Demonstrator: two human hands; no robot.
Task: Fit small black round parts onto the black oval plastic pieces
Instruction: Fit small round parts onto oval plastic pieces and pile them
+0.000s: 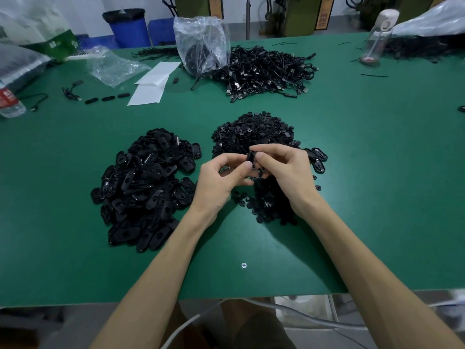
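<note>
One oval piece at left hand

Hands close together, fingers curled.

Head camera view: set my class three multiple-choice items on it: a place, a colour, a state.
1. Where does the heap of black oval plastic pieces lie?
A) on the person's left
B) on the person's right
C) on the floor

2. What colour is the table top?
A) grey
B) green
C) white

3. What are the left hand and right hand doing?
A) lying flat
B) pinching a small black piece between them
C) lifting a bag

Key: 1A, it lies left of both hands; 2B, the surface is green; 3B, both hands' fingertips meet on it.
</note>
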